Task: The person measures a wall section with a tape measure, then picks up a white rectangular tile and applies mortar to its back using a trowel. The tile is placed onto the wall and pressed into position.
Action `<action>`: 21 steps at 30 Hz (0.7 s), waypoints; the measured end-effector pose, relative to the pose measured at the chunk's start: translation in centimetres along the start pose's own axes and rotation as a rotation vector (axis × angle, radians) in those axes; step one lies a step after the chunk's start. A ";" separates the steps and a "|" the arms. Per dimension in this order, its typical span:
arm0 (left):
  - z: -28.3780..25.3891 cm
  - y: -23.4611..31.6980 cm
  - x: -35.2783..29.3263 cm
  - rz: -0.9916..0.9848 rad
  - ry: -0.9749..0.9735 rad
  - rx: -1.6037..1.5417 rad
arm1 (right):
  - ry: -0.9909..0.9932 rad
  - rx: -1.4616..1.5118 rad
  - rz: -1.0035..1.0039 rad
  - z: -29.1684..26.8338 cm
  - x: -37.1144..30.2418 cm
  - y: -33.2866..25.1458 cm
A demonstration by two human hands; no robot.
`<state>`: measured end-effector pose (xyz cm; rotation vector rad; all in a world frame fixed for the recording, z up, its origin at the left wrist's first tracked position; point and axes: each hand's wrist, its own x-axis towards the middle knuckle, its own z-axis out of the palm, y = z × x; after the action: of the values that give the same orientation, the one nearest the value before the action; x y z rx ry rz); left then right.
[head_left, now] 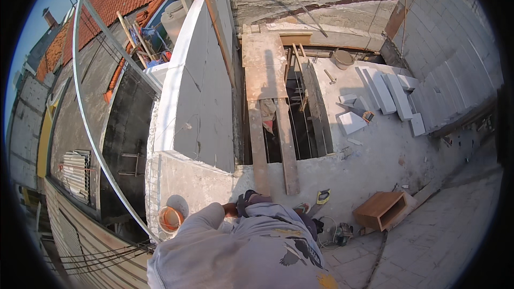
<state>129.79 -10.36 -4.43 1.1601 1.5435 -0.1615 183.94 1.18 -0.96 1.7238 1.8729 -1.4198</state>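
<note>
My left hand [231,210] shows only in part past the grey sleeve, low in the middle of the view. It is beside my dark-clad leg and foot [249,198], and its fingers are hidden. My right hand does not show; my shirt covers that side. Just ahead of me, two long wooden planks [289,152] span a rectangular floor opening. To the right on the concrete lie a yellow-and-black hand tool [323,197] and a corded power tool [343,234]. An orange bucket [170,219] stands to my left.
A plywood sheet [263,69] covers the opening's far end. A low white block wall [206,91] rises left of it. White blocks [383,91], a hammer [331,76] and a bucket [342,59] are at right. A wooden box [383,211] lies nearer. The slab's left edge drops off.
</note>
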 end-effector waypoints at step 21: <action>-12.3 38.3 30.8 0.108 0.239 -0.032 | 0.794 1.437 0.278 -41.7 7.9 6.9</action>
<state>153.20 34.46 -7.23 1.2692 1.6792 0.0772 205.34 36.48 11.17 3.3262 0.4092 -2.3744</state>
